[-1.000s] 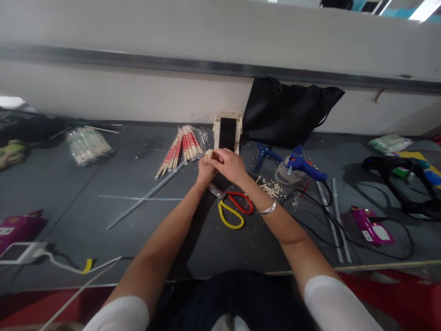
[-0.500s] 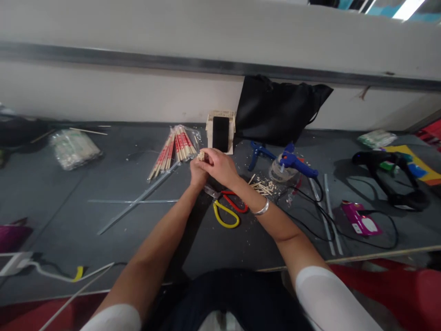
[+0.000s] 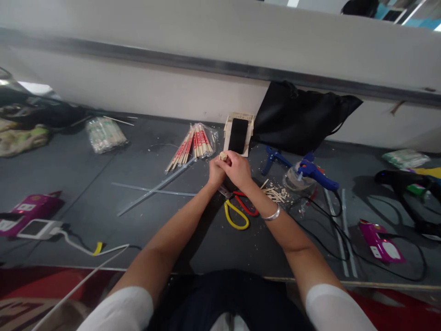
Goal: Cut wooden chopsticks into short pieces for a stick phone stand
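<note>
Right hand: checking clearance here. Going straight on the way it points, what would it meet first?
Past the wooden piece it holds with the left hand, the right hand would probably meet the chopstick bundle; depth is unclear.

Yellow-and-red-handled scissors lie below the right hand on the grey table. A blue glue gun sits to its right, red-and-white chopsticks to its left, a black bag beyond.

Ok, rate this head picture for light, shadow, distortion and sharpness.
Head view: soft even light, no glare; forearms cast a dim shadow on the grey table; the wide lens tilts and bends the wall rail; left hand and right hand look soft, so the wooden piece they hold lacks detail.
</note>
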{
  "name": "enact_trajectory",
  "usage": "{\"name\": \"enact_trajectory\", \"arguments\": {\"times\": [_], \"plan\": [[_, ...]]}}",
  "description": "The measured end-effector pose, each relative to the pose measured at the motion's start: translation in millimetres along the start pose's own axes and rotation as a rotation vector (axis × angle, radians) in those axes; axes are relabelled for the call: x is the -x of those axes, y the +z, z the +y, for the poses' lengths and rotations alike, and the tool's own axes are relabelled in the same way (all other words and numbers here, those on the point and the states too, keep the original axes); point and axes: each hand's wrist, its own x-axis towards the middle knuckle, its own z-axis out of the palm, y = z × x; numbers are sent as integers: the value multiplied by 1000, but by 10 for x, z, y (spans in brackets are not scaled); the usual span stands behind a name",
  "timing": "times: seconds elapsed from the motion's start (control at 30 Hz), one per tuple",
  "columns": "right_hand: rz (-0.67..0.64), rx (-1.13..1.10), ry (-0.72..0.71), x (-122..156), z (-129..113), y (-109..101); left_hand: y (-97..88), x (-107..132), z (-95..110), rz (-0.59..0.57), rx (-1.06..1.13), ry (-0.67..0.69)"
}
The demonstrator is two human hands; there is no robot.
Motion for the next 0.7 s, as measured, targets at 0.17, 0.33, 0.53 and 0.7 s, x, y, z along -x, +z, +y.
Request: {"name": "enact_trajectory", "arguments": {"times": [0.17, 0.33, 0.53, 0.7], "plan": [[21, -21, -44, 1, 6, 28, -28, -8, -63, -6, -12, 16], [49, -28, -39, -14, 20, 59, -33, -24, -93, -10, 1, 1], [103, -58, -81, -29, 84, 116, 0, -43, -112, 39, 9, -11], [84, -69, -81, -29, 69, 84, 7, -22, -138, 32, 37, 3]]}}
